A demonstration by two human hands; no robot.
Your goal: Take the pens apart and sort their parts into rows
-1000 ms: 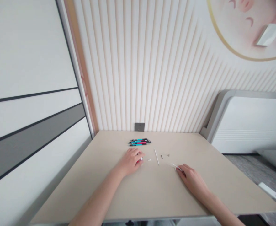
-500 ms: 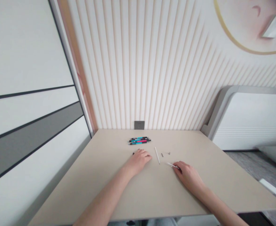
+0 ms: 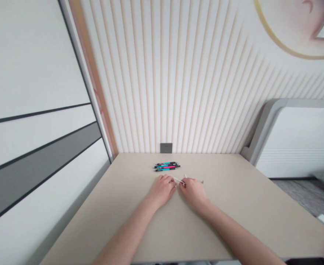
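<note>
My right hand (image 3: 193,190) is closed, its thumb and fingertips pinching a thin white stick that looks like a pen refill (image 3: 178,179). The stick slants up and left toward the fingers of my left hand (image 3: 163,188). That hand is curled low over the table, and whatever its fingers hold is hidden. Only a narrow gap parts the two hands. Behind my right knuckles the tip of a second white stick (image 3: 185,176) shows; the rest is covered. A tiny clip-like part (image 3: 202,182) lies just right of my right hand.
Several blue, black and red pens (image 3: 167,166) lie in a bunch beyond my hands on the beige table (image 3: 129,184). A dark wall socket (image 3: 166,148) is at the table's back edge. A white cabinet (image 3: 40,176) stands left, a bed headboard (image 3: 302,140) right.
My right hand has moved left with the white stick, up close to my left hand. It now covers most of the second stick and the small dark part. The camera view has shifted slightly.
</note>
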